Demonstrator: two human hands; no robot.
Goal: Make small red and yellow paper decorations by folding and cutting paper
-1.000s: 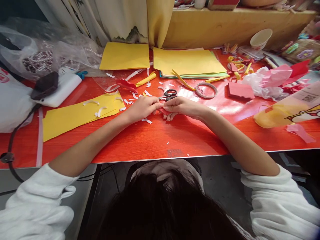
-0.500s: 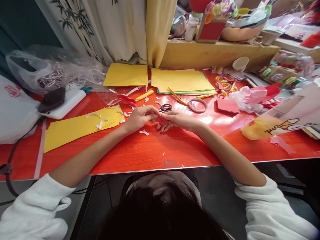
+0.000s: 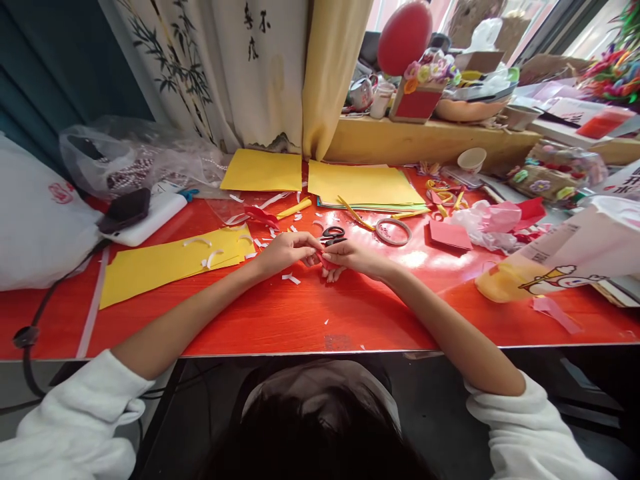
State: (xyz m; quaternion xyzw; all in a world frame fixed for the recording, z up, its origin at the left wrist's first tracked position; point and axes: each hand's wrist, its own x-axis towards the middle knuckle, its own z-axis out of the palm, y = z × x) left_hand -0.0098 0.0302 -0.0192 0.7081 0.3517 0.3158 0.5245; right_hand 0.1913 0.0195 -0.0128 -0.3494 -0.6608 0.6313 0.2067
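A small piece of red paper (image 3: 327, 262) is pinched between my two hands, just above the red table (image 3: 280, 320). My left hand (image 3: 287, 253) closes thumb and fingers on its left side. My right hand (image 3: 353, 257) grips it from the right, with the lower fingers curled beneath. Most of the paper is hidden by the fingers. Right behind the hands lie scissors with black handles (image 3: 334, 232). White paper scraps (image 3: 291, 279) are scattered near my left hand.
Yellow paper strips (image 3: 165, 265) lie at the left, yellow sheets (image 3: 360, 185) at the back. A tape roll (image 3: 393, 231) and red paper squares (image 3: 449, 236) sit to the right. A drink cup (image 3: 550, 260) stands at the right, a white bag (image 3: 40, 220) at the far left.
The camera view has tilted up, so more of the window sill shows. Both hands stay together on the red paper, of which less is visible between the fingers now.
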